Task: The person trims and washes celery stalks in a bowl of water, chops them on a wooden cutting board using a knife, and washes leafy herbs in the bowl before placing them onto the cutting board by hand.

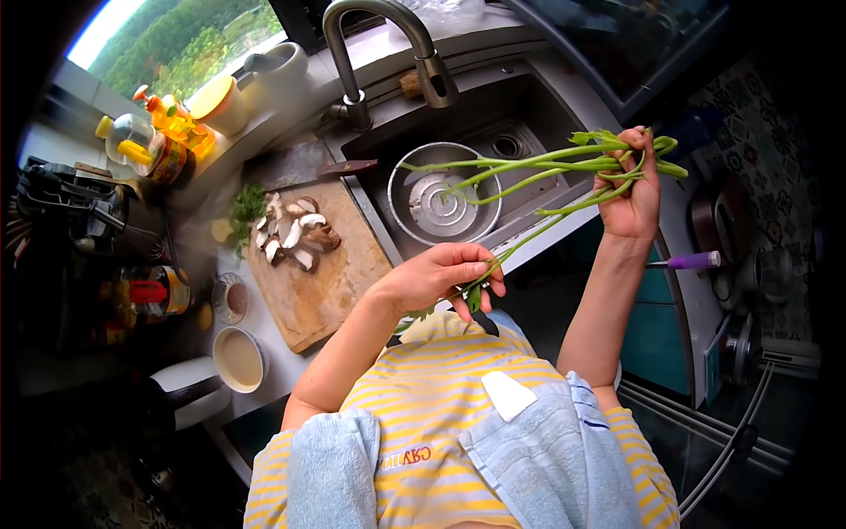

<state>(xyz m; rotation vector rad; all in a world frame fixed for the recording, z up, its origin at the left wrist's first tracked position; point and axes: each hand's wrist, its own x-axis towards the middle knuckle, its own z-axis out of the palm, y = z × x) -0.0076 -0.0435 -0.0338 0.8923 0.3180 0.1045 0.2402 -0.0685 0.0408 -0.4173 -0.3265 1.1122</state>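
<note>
My right hand, raised at the right of the sink, is closed round a bunch of thin green celery stalks. The stalks' long ends reach left over the sink and a metal basin. One stalk slants down from the bunch to my left hand, where fingers and thumb pinch it near some green leaves. This hand is in front of my striped shirt, close to the counter edge. The basin sits in the sink and looks to have a little water in it.
Left of the sink lies a wooden cutting board with cut mushrooms, green herbs and a cleaver. A faucet arches over the sink. Bottles and a bowl stand on the left counter.
</note>
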